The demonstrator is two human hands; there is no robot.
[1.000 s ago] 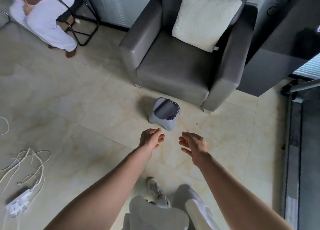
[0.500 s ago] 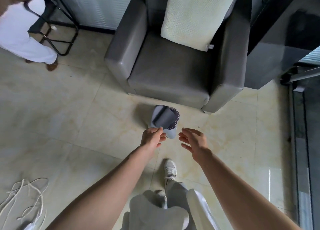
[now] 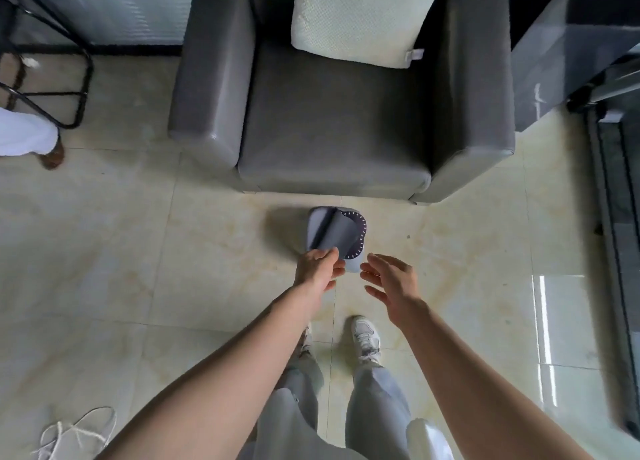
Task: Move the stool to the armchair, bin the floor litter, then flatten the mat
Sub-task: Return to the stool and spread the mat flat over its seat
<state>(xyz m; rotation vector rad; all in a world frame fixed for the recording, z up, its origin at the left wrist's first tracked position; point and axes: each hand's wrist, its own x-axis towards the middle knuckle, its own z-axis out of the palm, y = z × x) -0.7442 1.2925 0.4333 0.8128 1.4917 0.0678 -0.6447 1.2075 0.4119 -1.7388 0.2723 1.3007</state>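
Observation:
A small light-grey stool (image 3: pixel 312 229) stands on the tiled floor just in front of the grey armchair (image 3: pixel 332 127). On its top lies a dark grey mat (image 3: pixel 337 234), folded over on itself so part of a dotted round pad shows at the right. My left hand (image 3: pixel 317 271) reaches the stool's near edge with loosely curled fingers over the mat's edge; whether it touches is unclear. A little to the stool's right, my right hand (image 3: pixel 391 283) hovers with spread fingers, holding nothing.
A cream cushion (image 3: pixel 363 16) leans on the armchair's back. White cords (image 3: pixel 76 432) lie at bottom left. A black metal chair frame (image 3: pixel 69 89) and another person's leg (image 3: pixel 24 137) are at left. A dark cabinet (image 3: pixel 571 44) stands at right. A small speck (image 3: pixel 408 237) lies near the stool.
I have stepped closer to the armchair. Both hands moved forward to the stool; my left hand now overlaps its near edge.

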